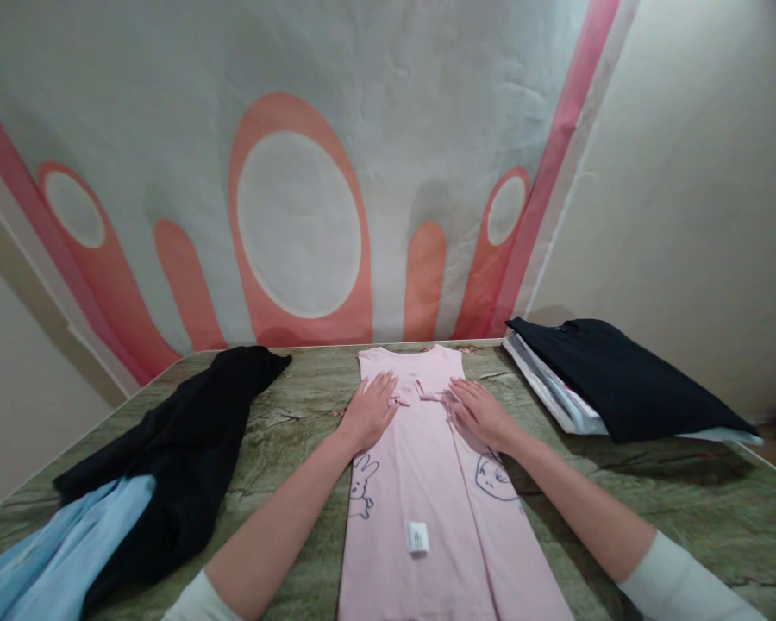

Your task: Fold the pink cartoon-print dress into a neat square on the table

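Left hand, right hand touch pink garment (tabletop beside both edges).

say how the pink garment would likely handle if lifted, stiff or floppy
The pink garment is probably floppy: it lies thin and flat against the table. Its right side shows a long fold edge, so that might flop open. Thin cloth suggests it is light for its size.

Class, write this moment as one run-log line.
left hand: on pink garment | right hand: on pink garment | left side: black cloth, blue cloth | right side: clothes pile, dark on top
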`<action>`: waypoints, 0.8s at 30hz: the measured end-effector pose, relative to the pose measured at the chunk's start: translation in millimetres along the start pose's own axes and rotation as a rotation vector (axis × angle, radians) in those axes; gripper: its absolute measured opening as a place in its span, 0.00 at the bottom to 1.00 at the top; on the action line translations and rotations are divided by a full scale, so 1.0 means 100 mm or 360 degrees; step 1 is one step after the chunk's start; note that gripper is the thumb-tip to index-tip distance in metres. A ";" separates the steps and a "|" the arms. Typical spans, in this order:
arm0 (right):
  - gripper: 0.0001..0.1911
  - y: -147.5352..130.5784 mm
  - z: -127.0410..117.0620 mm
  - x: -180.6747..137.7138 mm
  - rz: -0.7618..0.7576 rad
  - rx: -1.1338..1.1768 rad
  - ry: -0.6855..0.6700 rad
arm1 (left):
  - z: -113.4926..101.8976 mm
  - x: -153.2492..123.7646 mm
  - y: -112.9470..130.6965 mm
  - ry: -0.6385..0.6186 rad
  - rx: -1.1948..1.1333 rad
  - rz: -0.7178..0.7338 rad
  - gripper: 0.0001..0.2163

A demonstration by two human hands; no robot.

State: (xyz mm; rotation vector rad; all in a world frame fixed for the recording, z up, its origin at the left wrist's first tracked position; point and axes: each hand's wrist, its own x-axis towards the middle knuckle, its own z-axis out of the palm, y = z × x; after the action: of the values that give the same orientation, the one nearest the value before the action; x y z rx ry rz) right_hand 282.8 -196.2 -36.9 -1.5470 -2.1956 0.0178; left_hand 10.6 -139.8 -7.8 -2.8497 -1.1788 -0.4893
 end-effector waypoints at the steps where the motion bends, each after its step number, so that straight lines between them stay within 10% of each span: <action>1: 0.23 0.03 0.00 -0.03 0.0024 0.0014 0.0099 | -0.04 -0.03 0.05 0.0035 -0.0014 0.0007 0.20; 11: 0.15 0.17 0.07 -0.15 0.0076 0.0224 0.0333 | -0.09 0.32 0.68 -0.0232 -0.0290 0.0157 0.09; 24: 0.12 0.18 0.08 -0.12 0.0018 0.0125 0.0348 | 0.26 0.67 0.72 0.0022 0.0054 0.0287 0.08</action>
State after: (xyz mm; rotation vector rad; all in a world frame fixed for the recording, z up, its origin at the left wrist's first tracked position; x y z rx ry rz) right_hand 299.3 -198.7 -53.3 -1.4456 -1.9925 -0.0580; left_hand 111.9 -141.7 -5.3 -2.8818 -0.9069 -0.4750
